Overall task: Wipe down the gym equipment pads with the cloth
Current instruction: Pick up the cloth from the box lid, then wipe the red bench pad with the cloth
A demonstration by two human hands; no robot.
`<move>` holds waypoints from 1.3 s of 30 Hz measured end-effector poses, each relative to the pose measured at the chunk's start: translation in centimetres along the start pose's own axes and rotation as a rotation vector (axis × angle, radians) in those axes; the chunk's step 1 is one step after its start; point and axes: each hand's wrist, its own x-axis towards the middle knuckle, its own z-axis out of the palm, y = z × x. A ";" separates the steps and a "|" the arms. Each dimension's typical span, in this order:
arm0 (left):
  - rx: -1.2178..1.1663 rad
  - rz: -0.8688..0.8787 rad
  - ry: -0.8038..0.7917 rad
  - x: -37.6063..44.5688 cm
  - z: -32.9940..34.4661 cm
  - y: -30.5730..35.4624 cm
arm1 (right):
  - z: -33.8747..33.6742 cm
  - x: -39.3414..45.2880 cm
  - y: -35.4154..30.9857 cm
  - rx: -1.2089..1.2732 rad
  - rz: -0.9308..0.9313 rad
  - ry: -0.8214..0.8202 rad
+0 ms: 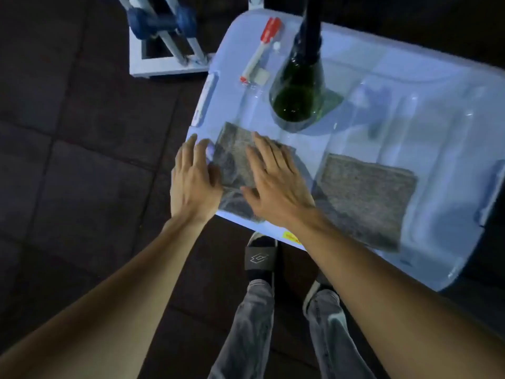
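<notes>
Dim scene, looked down on from above, over a pale plastic worktop [382,67] standing on a dark tiled floor [68,160].

Near the worktop's front left corner, a folded grey cloth [237,157], lying flat. Left hand [191,181] palm down at the cloth's left edge, fingers spread, fingertips reaching past the cloth onto the bare worktop; grip released, nothing clasped. Right hand [276,184] palm down on top of the same cloth, fingers splayed and pointing away from the body, thumb across the near part of the cloth; grip likewise released, pressing flat rather than closing round anything.

Just to the right, apart from the first, a second grey cloth [366,198], also flat, near the front edge.

Behind the cloths, a dark green bottle [297,97] with a black top, standing upright. To its left, a small packet [259,56] with a red and white tool inside, lying flat. Further right, some clear wrapping [382,105], contents too blurred to tell.

Beyond the worktop's far left corner, a white rack [169,58] holding a blue dumbbell [161,23].

Below the worktop's front edge, grey trouser legs [246,324] and a black slide sandal [261,258] over a dark sock. No gym equipment pads told apart with certainty.
</notes>
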 end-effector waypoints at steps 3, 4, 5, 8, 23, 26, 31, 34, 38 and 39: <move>-0.050 -0.010 -0.018 1.0 0.1 -2.8 | 2.6 1.9 -0.8 -0.072 0.014 -0.029; -0.060 0.003 -0.037 1.1 0.2 -3.5 | 3.1 2.0 -1.2 -0.109 0.011 -0.041; -0.073 0.023 -0.047 1.0 0.3 -3.9 | 3.8 2.1 -1.2 -0.145 0.004 -0.021; -0.105 0.054 -0.036 0.5 0.3 -4.4 | 4.6 1.7 -0.9 -0.204 -0.046 0.083; -0.252 0.068 -0.172 -3.4 -4.1 3.9 | -8.1 -5.4 -2.3 1.001 0.570 0.430; -0.273 0.161 -0.330 -5.7 -5.8 9.1 | -12.9 -10.7 -1.7 1.112 0.755 0.626; -0.204 0.384 -0.646 -9.7 -7.4 22.3 | -20.6 -22.0 1.5 1.237 1.103 1.079; -0.195 0.549 -0.756 -12.2 -7.5 32.3 | -25.2 -30.0 4.3 1.269 1.173 1.381; -0.148 0.741 -0.854 -16.6 -5.2 44.9 | -29.2 -41.0 8.7 1.147 1.260 1.703; -0.127 0.797 -0.866 -17.9 -4.3 47.9 | -29.7 -43.6 10.0 1.112 1.287 1.761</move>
